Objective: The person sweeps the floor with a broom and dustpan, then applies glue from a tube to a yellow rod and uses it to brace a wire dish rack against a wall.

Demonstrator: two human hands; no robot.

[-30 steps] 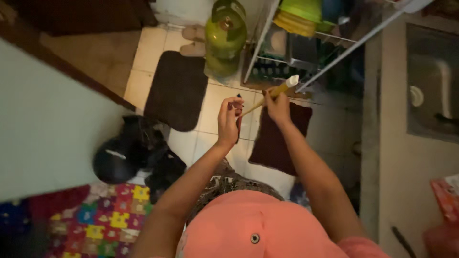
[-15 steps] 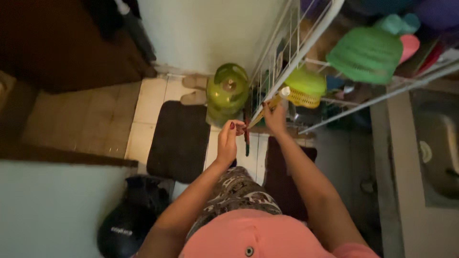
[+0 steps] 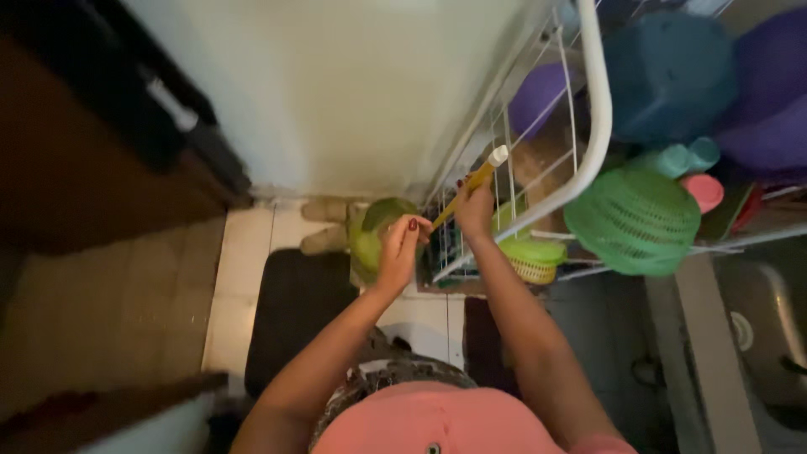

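Note:
My right hand point(image 3: 473, 210) grips a thin yellow stick with a white tip point(image 3: 477, 179), held slanting up toward the white wire rack point(image 3: 593, 126). My left hand point(image 3: 398, 245) is raised just left of it with fingers curled near the stick's lower end; whether it touches the stick or holds something small is hidden. Behind both hands stands a green gas cylinder point(image 3: 370, 235) on the floor.
The rack holds a green plastic colander point(image 3: 632, 220), a yellow-green basket point(image 3: 528, 255), a teal basin point(image 3: 668, 71) and purple tubs point(image 3: 769, 109). A dark mat point(image 3: 294, 315) lies on white floor tiles. A steel sink point(image 3: 769, 336) sits at the right. A dark wooden door point(image 3: 76, 168) is left.
The view has tilted up from the floor toward the rack. Both hands have risen with the stick, which now points at the rack's upper wires; the helmet and colourful mat have left the view.

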